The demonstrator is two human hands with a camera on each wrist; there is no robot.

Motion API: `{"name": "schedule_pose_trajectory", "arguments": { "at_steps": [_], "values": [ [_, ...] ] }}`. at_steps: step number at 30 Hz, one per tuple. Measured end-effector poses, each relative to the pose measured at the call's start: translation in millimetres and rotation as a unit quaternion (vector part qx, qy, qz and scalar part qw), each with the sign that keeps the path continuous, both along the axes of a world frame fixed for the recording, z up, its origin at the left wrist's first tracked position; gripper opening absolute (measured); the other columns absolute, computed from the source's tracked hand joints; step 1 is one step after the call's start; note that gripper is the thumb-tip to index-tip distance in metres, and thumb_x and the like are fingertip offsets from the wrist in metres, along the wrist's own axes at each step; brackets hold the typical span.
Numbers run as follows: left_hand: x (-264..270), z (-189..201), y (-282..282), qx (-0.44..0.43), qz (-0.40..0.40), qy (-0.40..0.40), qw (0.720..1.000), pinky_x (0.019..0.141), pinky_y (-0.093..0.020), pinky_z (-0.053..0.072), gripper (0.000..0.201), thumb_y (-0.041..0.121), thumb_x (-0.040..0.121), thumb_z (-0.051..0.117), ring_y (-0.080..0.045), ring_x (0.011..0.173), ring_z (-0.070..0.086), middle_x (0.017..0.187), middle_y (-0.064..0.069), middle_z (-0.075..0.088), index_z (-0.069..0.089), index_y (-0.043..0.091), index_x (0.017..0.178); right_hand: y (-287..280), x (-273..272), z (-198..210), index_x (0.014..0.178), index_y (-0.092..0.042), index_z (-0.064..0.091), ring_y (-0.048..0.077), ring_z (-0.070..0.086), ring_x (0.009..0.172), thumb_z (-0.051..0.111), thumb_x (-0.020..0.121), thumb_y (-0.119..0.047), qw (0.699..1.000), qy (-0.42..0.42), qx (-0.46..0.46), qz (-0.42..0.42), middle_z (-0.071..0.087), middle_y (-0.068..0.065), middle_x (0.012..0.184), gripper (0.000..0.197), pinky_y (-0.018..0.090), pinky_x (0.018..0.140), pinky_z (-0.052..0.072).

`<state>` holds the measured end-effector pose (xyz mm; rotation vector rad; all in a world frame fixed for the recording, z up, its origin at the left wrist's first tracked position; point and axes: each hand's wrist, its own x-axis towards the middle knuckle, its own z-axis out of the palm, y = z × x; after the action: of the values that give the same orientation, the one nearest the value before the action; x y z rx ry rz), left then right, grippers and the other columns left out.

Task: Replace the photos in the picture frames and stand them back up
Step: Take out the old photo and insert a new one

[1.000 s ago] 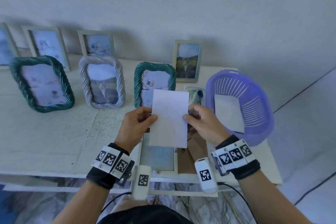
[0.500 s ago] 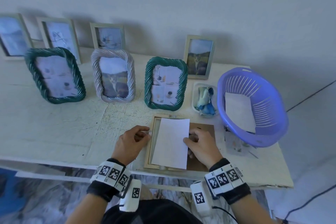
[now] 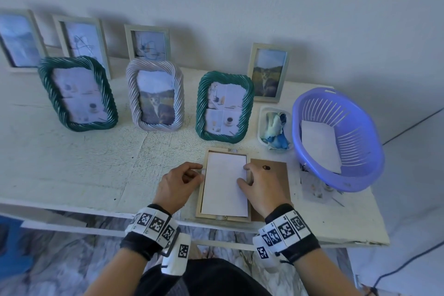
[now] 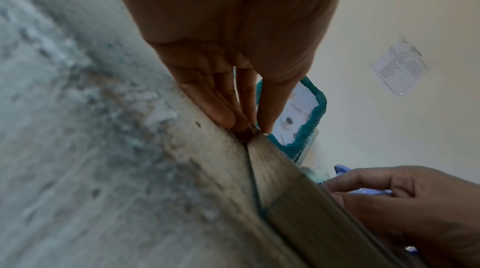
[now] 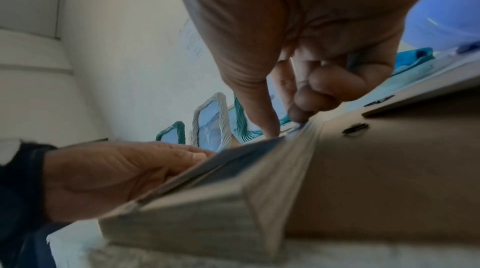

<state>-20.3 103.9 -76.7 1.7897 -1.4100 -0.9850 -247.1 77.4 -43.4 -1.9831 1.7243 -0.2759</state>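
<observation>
— Lowered since a second ago: the white photo [image 3: 224, 182], then held up in the air between both hands, now lies face down inside the open frame [image 3: 200, 196] on the worktop [image 3: 72, 163].

— What are the hands doing?

— Left hand [image 3: 179, 184] sits at the frame's left rail, fingers loosely curled, tips pressing where rail and sheet meet; it grips nothing that I can see. Right hand [image 3: 262, 186] rests across the frame's right rail, thumb flat on the sheet, forefinger at its right edge, nothing clasped.

— What could go wrong?

— I'd judge the sheet could ride up on a rail rather than drop into the recess; thin paper would buckle or crease if pushed. Finger grease could mark it too. The frame lies near the worktop's front edge, so a firm shove might nudge it off.

— Materials, left to right?

— Beyond the left hand, a rough, chipped white surface. The frame is pale wood-grain, square-cornered, shallow. The sheet is matt, flat, rectangular. Under the right wrist lies the brown backing board [image 3: 276, 175], stiff fibreboard with a small dark clip. Further right, a ribbed lilac plastic basket [image 3: 360, 151] holds another white sheet.
</observation>
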Motion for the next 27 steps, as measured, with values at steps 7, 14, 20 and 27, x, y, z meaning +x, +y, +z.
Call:
{"name": "schedule_pose_trajectory", "arguments": {
  "at_steps": [7,14,20,27],
  "values": [
    [0.8,-0.8,-0.4,0.002,0.0,0.0,1.0,0.076,-0.031,0.056,0.018,0.03,0.086,0.071,-0.003,0.079,0.066,0.084,0.013,0.071,0.07,0.033,0.104,2.9,7.8,2.0,0.118,-0.021,0.055,0.018,0.064,0.074,0.044,0.096,-0.041,0.991,0.113,-0.048,0.044,0.067,-0.001,0.083,0.031,0.036,0.062,0.056],
    [1.4,-0.8,-1.0,0.005,-0.002,0.001,1.0,0.077,-0.03,0.056,0.017,0.032,0.086,0.071,-0.005,0.08,0.066,0.085,0.014,0.071,0.07,0.033,0.103,7.5,-2.9,9.9,0.12,-0.022,0.057,0.016,0.062,0.078,0.047,0.094,-0.052,0.996,0.071,-0.052,0.029,0.062,-0.006,0.083,0.04,0.031,0.064,0.051],
    [0.4,0.7,-1.1,0.007,0.004,-0.002,1.0,0.076,-0.028,0.055,0.015,0.032,0.086,0.071,-0.003,0.08,0.066,0.085,0.015,0.07,0.069,0.033,0.101,14.4,-38.6,16.6,0.121,-0.018,0.059,0.027,0.051,0.108,0.052,0.091,-0.046,0.985,0.149,-0.078,-0.039,0.053,0.006,0.118,0.041,0.037,0.078,0.051],
    [0.2,1.6,-0.6,0.006,-0.001,-0.003,1.0,0.075,-0.029,0.055,0.014,0.031,0.087,0.07,-0.004,0.08,0.066,0.086,0.014,0.07,0.068,0.033,0.1,34.4,-54.2,10.3,0.119,-0.012,0.055,0.027,0.046,0.113,0.057,0.089,-0.049,0.983,0.171,0.016,-0.067,0.045,0.008,0.123,0.048,0.033,0.087,0.046]
  ]
}}
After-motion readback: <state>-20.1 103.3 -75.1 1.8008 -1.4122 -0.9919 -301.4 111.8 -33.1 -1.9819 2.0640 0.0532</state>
